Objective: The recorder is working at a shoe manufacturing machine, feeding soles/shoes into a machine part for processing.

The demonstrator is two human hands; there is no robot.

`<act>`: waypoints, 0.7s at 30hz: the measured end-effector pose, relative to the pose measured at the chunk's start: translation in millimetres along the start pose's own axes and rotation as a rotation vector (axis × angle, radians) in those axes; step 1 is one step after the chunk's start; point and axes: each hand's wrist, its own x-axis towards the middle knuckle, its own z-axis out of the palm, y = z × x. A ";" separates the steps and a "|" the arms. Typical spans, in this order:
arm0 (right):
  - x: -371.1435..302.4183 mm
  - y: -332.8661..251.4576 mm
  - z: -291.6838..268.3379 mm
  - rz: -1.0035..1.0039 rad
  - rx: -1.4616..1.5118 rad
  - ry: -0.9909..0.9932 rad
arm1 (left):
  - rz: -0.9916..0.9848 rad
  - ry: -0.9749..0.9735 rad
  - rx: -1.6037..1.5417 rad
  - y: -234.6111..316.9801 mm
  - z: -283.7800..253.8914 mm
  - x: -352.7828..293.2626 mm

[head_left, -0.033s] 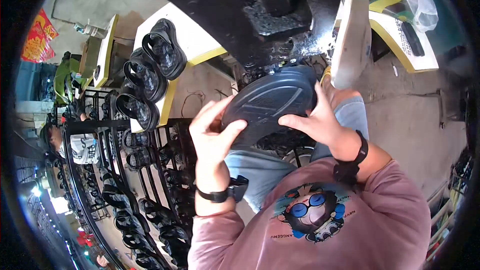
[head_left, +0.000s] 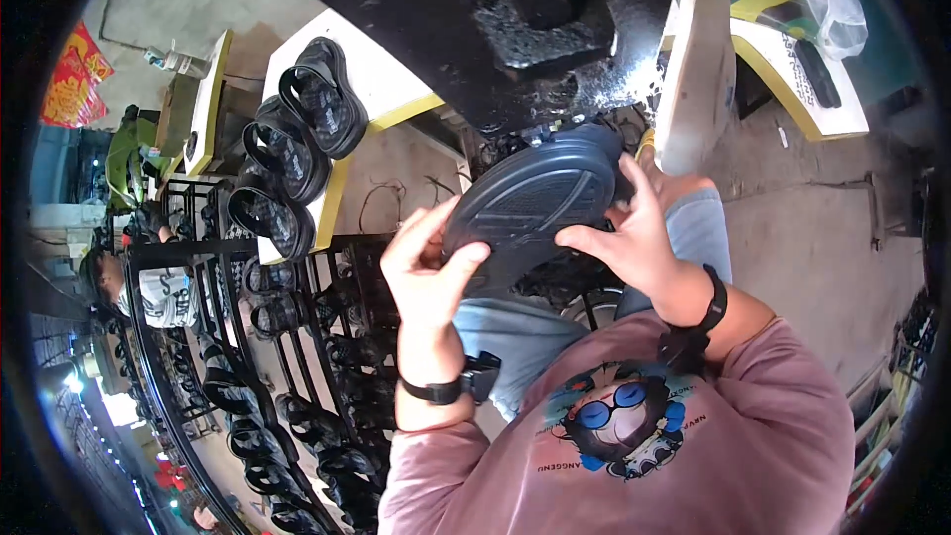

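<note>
1. Even daylight fills the scene, with glare on the black machine (head_left: 555, 30) above the hands.
2. Fisheye distortion bends edges; the dark rim vignettes.
3. Focus stays fairly sharp centrally.

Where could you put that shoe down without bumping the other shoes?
The white bench top is bare to the right of the three black sandals, up to the black machine. The concrete floor at right is open too. The black rack at left is packed with sandals.
</note>
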 end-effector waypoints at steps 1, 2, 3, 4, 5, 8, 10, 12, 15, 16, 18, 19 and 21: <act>-10.1 6.2 5.6 -0.003 0.053 0.182 | 0.028 0.070 -0.038 -8.0 2.2 -10.3; -16.6 6.0 3.8 0.064 0.065 0.178 | 0.003 0.149 -0.144 -17.1 11.9 -21.1; -16.5 4.4 0.5 0.069 0.066 0.172 | 0.023 0.209 -0.205 -28.2 19.1 -32.4; -14.7 0.5 -3.1 0.088 0.049 0.174 | -0.010 0.277 -0.293 -35.7 30.6 -42.9; -13.9 -4.8 -7.4 0.108 0.032 0.173 | -0.042 0.346 -0.381 -36.5 44.5 -51.5; -1.5 -16.8 -25.2 0.038 -0.041 0.069 | -0.118 0.294 -0.601 -32.3 80.6 -56.3; 10.0 -41.0 -29.7 0.019 -0.082 -0.038 | -0.193 0.188 -0.599 -37.9 88.3 -55.0; 25.0 -57.9 -34.5 -0.012 -0.248 -0.087 | -0.234 0.125 -0.591 -38.6 87.9 -43.4; 50.9 -82.8 -36.1 0.054 -0.475 -0.143 | -0.330 -0.313 -0.542 -27.1 80.0 -8.7; 58.6 -93.6 -33.9 -0.022 -0.586 -0.194 | -0.390 -0.346 -0.493 -19.0 80.9 -2.1; 66.4 -99.3 -28.3 -0.107 -0.692 -0.250 | -0.444 -0.374 -0.436 -20.0 85.6 0.4; 67.5 -98.2 -24.9 -0.214 -0.727 -0.229 | -0.312 -0.297 -0.561 -32.5 94.7 -3.8; 64.9 -89.5 -20.1 -0.256 -0.799 -0.184 | -0.175 -0.209 -0.672 -40.0 105.8 -8.1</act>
